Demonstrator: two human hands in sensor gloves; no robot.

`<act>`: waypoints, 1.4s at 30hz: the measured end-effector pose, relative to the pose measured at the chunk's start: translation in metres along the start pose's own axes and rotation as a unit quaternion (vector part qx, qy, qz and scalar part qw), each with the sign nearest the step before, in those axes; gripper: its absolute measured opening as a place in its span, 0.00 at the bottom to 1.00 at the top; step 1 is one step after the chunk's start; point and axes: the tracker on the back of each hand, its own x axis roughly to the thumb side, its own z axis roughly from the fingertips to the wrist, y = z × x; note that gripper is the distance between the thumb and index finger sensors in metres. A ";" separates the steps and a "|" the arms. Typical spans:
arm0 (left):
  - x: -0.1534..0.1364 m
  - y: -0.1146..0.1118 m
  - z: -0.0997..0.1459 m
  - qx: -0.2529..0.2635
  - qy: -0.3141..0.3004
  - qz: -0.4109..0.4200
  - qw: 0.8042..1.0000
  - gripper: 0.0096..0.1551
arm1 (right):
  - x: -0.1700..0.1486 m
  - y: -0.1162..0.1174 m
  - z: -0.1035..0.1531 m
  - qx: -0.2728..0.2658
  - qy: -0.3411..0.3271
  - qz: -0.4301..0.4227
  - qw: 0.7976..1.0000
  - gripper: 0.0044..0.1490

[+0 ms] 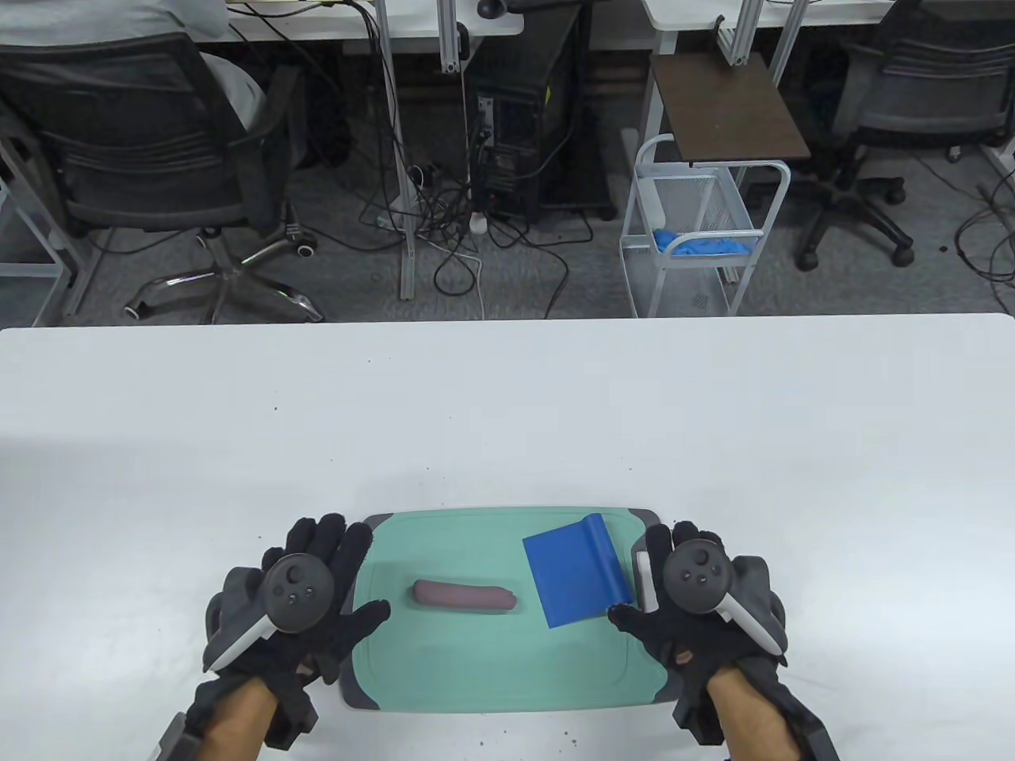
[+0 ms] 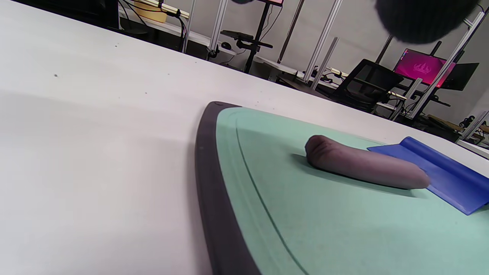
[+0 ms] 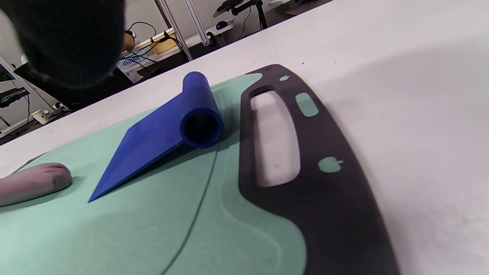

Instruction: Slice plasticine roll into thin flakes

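A brown-purple plasticine roll point(image 1: 465, 596) lies whole on a green cutting board point(image 1: 492, 666); it also shows in the left wrist view point(image 2: 363, 162) and at the left edge of the right wrist view point(image 3: 32, 181). A blue plastic scraper point(image 1: 576, 568) with a tube handle lies on the board right of the roll, free of either hand point(image 3: 168, 128). My left hand point(image 1: 317, 590) is flat and spread at the board's left edge, holding nothing. My right hand point(image 1: 674, 594) is spread at the board's right edge beside the scraper, holding nothing.
The board has a dark grey rim with a handle cut-out on its right side point(image 3: 275, 137). It sits near the front edge of a white table point(image 1: 507, 412). Chairs, a wire cart and desks stand beyond the far edge.
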 end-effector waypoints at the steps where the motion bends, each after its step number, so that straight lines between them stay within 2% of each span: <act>1: 0.001 0.000 0.000 0.001 -0.001 -0.001 1.000 0.54 | 0.002 0.001 -0.001 -0.003 -0.002 0.001 1.000 0.68; 22: 0.015 -0.005 0.002 -0.010 -0.020 -0.004 1.000 0.53 | 0.041 0.025 -0.039 -0.003 0.045 0.049 0.998 0.64; 28: 0.016 -0.005 0.002 -0.013 -0.020 -0.004 1.000 0.53 | 0.050 0.032 -0.050 -0.013 0.078 0.093 0.993 0.59; 33: 0.017 -0.005 0.002 -0.016 -0.019 -0.003 1.000 0.53 | 0.052 0.033 -0.054 -0.026 0.099 0.115 0.988 0.53; 42: 0.018 -0.007 0.001 -0.027 -0.014 -0.002 1.000 0.52 | 0.059 0.028 -0.057 -0.020 0.140 0.136 0.980 0.53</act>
